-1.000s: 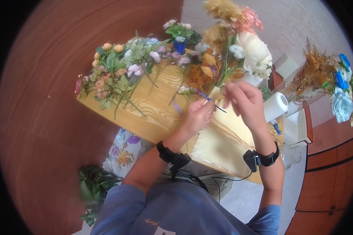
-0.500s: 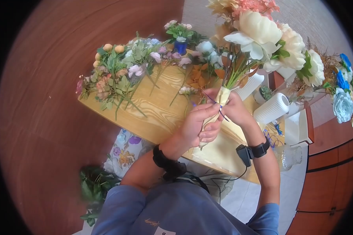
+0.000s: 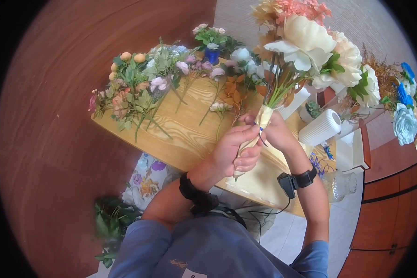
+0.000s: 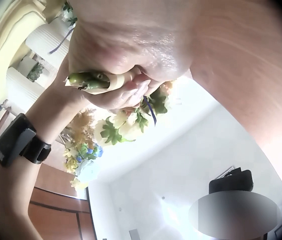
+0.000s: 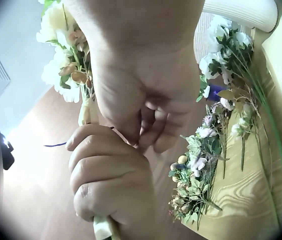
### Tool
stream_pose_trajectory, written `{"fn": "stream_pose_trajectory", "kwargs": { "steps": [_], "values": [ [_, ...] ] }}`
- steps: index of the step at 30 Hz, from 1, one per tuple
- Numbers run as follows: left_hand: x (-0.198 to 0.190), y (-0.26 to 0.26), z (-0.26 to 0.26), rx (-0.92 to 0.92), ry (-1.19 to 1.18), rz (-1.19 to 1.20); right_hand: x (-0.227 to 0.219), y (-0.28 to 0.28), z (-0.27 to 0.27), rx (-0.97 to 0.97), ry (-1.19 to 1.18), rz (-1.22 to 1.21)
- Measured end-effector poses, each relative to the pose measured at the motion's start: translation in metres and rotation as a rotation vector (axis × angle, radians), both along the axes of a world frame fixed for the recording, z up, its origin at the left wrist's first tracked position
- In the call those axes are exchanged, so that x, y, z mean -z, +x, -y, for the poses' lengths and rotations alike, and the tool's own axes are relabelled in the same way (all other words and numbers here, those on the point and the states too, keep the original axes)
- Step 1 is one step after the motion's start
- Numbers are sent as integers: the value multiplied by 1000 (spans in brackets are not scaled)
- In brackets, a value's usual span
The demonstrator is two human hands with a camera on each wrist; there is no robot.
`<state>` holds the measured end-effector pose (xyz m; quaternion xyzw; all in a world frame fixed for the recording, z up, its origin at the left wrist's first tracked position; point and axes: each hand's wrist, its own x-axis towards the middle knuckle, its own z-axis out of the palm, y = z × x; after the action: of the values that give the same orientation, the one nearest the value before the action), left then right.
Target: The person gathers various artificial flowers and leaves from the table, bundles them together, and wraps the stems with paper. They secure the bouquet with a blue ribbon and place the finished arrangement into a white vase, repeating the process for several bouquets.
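In the head view my left hand [image 3: 234,147] grips the cream paper wrap [image 3: 264,116] around the stems of a bouquet [image 3: 306,44]. Large cream peonies and coral blossoms spread above it, tilted to the right. A thin blue-purple tie [image 3: 263,141] crosses the wrap at my left thumb, one end hanging loose. Behind the wrap is my right hand [image 3: 279,130], its fingers partly hidden. From the right wrist, that hand shows curled fingers and thumb pinching beside the wrap, where the tie runs toward them. Cut stem ends [image 4: 88,80] poke from the paper below my left hand.
Loose flower stems [image 3: 143,88] lie across the left of the wooden table [image 3: 194,134]. A blue spool [image 3: 212,54] stands behind. White ribbed vases [image 3: 322,127], blue tie strands [image 3: 322,162] and a glass vase [image 3: 340,185] are at right. Blue flowers [image 3: 405,120] stand beyond.
The bouquet has swung right and toward me, its wrapped stems now showing in my left hand. My right hand moved from raised in front to behind the wrap; the tie now sits against the paper.
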<state>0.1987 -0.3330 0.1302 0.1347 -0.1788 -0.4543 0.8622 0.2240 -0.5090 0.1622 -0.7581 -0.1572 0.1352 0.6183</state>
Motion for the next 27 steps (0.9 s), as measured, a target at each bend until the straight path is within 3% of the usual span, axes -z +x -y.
{"fn": "stream_pose_trajectory", "kwargs": {
  "steps": [6, 8, 13, 18, 20, 21, 23, 27],
  "values": [
    [-1, 11, -14, -214, 156, 119, 7, -14, 27, 101, 159, 1],
    [3, 16, -11, -392, 318, 215, -2, -20, 24, 127, 147, 12],
    [20, 25, 0, -499, 423, 286, -17, -34, 15, 237, -36, 80],
    [26, 27, 10, -637, 572, 442, -31, -40, 1, 264, -26, 123],
    [34, 28, 16, -927, 699, 707, -33, -39, -8, 279, -47, 120],
    [37, 30, 17, -926, 696, 708, -34, -37, -12, 272, -102, 152],
    [41, 32, 18, -1145, 880, 970, -31, -31, -20, 268, -159, 185],
    [46, 32, 23, -1310, 731, 965, -28, -25, -44, 204, -282, 367]
  ]
}}
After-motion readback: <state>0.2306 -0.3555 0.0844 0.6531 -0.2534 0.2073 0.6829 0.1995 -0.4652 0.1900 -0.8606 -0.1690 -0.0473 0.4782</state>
